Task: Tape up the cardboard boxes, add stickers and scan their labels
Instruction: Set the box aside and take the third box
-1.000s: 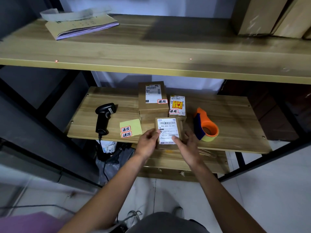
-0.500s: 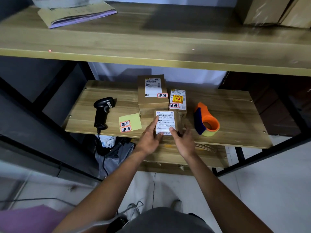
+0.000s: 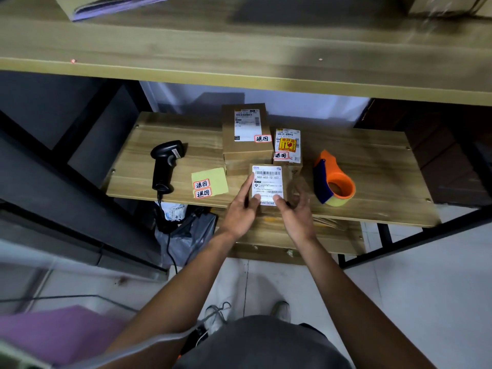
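A small cardboard box [image 3: 267,182] with a white barcode label stands at the front of the wooden shelf [image 3: 372,169], held between both hands. My left hand [image 3: 241,211] pinches its left edge, index finger along the side and thumb on the label. My right hand [image 3: 295,217] grips the right side, thumb on the label's lower corner; its fingers are blurred. Behind it are a larger labelled box [image 3: 246,129] and a smaller box [image 3: 287,145], each with a red-rimmed sticker. A yellow sticker sheet [image 3: 211,179] carrying two stickers lies to the left.
A black corded barcode scanner [image 3: 163,166] lies on the shelf's left part. An orange and blue tape dispenser [image 3: 332,179] sits to the right. An upper shelf [image 3: 239,49] overhangs the work area. Grey bags [image 3: 186,235] sit below the shelf.
Both hands have carried the small box away from me and up against the two boxes behind it. The camera has moved closer and tilted down.
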Motion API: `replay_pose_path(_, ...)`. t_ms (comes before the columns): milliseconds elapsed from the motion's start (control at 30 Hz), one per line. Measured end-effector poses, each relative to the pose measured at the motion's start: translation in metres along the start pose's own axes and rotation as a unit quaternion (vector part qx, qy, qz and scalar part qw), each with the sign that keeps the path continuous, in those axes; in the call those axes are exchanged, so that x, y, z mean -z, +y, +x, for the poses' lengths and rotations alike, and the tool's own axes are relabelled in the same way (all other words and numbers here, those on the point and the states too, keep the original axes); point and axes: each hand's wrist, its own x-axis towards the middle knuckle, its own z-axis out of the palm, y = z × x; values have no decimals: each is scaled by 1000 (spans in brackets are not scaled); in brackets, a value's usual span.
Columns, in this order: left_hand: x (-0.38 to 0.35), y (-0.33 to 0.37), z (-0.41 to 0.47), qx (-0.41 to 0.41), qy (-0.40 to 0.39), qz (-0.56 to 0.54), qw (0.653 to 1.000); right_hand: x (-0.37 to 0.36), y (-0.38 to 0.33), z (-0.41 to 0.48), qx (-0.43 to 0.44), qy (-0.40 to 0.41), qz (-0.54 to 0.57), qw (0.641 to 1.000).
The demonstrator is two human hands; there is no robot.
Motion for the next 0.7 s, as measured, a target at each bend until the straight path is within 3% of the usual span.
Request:
replay_pose_path(200, -2, -5, -12, -5, -5, -28, 1000, -1, 8, -9, 26, -17, 23, 999)
replay_pose_path(433, -17, -12, -19, 14, 18, -138, 990, 0, 12, -19, 39, -28, 0, 999)
replay_pose_path(700, -15, -8, -32, 20, 32, -110, 993, 1, 19, -24, 47, -36, -15, 998)
